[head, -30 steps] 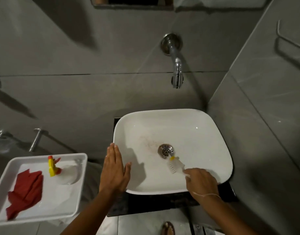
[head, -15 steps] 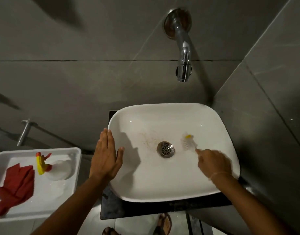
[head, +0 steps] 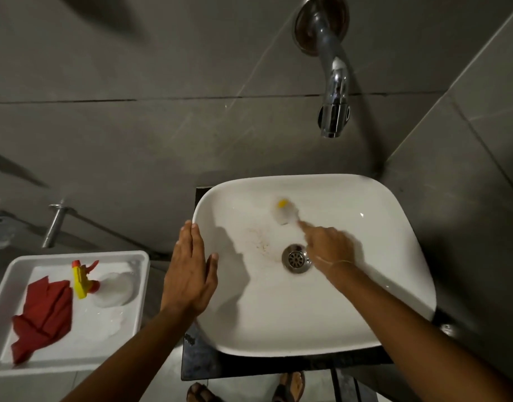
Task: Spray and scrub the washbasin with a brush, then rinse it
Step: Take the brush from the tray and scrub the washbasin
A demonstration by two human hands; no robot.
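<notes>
A white square washbasin (head: 394,227) fills the middle, with a chrome drain (head: 296,258) and a brownish stain just left of it. My right hand (head: 329,246) is inside the bowl over the drain, shut on a small white brush (head: 285,213) with a yellow tip; the brush head is blurred and presses on the far inner wall. My left hand (head: 190,272) lies flat, fingers together, on the basin's left rim. The spray bottle (head: 104,285), with a yellow and red trigger, lies on its side in the white tray (head: 75,364) at the left.
A chrome wall spout (head: 333,91) hangs above the basin's far edge. A red cloth (head: 43,314) lies in the tray beside the bottle. Grey tiled walls close in behind and on the right. Sandalled feet show on the floor below the black counter.
My right hand has swept the brush from the near side by the drain, round its right, to the far inner wall. The left hand stays on the rim. The view has dipped closer.
</notes>
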